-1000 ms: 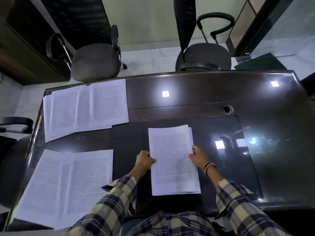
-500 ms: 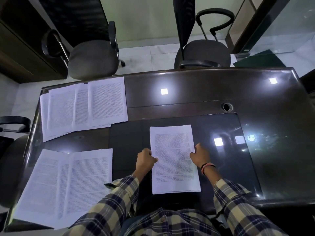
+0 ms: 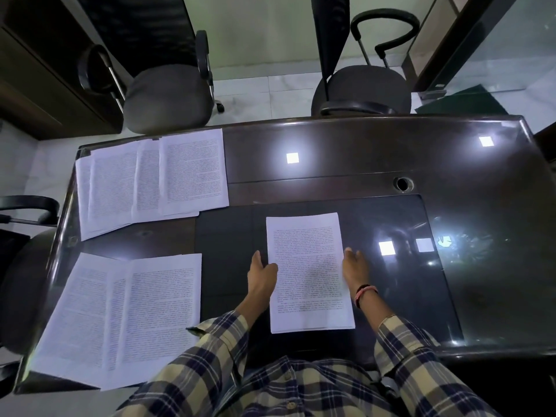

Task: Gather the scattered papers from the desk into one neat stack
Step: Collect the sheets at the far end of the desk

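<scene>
Fingers straight, flanking the centre stack (image 3: 310,272): left hand (image 3: 261,273) at 9 o'clock, right hand (image 3: 355,267) at 3. Square edges gently before fetching desk (image 3: 361,164) spreads.

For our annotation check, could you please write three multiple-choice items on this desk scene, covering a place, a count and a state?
1. Where does the squared stack lie?
A. between both hands
B. on a chair
C. at the desk's far right corner

2. How many loose paper groups lie at the left of the desk?
A. none
B. two
C. five

3. How is the left hand?
A. clenched in a fist
B. open beside the stack
C. holding a pen

Key: 1 A, right hand flanks the other edge; 2 B, far group, near group; 3 B, straight fingers.
</scene>
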`<action>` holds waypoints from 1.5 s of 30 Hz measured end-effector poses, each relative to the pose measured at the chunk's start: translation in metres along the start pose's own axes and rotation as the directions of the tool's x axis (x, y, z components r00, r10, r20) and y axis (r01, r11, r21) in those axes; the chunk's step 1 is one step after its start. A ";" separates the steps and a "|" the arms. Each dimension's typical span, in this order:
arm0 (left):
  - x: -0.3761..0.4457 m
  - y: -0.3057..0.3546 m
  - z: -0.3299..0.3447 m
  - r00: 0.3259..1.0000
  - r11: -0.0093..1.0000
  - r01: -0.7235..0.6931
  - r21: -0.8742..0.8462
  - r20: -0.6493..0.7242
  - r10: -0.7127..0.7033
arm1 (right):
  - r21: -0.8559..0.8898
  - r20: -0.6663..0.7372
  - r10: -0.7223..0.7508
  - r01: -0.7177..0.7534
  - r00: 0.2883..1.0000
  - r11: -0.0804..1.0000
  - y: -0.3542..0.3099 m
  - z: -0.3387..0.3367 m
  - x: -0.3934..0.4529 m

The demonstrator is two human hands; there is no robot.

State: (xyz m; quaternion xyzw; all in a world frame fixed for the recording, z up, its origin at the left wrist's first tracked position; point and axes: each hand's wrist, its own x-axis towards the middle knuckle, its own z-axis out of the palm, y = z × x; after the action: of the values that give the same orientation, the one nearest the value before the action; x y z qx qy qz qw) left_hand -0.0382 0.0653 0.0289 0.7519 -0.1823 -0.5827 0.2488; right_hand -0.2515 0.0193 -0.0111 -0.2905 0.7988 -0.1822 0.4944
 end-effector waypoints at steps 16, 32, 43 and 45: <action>-0.001 -0.017 -0.035 0.990 0.995 -0.054 -0.084 -0.138 0.042 | -0.058 -0.111 -0.208 0.202 0.972 0.978 -0.023 0.032 -0.060; 0.045 -0.110 -0.390 0.826 0.978 0.116 0.174 -0.564 0.003 | -0.284 0.317 -0.010 0.105 0.948 0.953 -0.006 0.280 -0.184; 0.055 -0.140 -0.452 0.903 0.895 0.159 0.416 -0.428 0.039 | -0.322 0.279 -0.004 0.097 0.960 0.942 -0.013 0.359 -0.219; 0.055 -0.137 -0.444 0.916 0.923 0.116 0.366 -0.399 0.043 | -0.329 0.295 -0.001 0.103 0.955 0.939 -0.017 0.365 -0.222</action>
State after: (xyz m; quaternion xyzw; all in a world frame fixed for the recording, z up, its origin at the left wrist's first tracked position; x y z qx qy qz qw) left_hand 0.4030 0.2174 -0.0070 0.8921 -0.2232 -0.3746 0.1181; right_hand 0.1562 0.1481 -0.0119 -0.4165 0.7287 -0.0097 0.5435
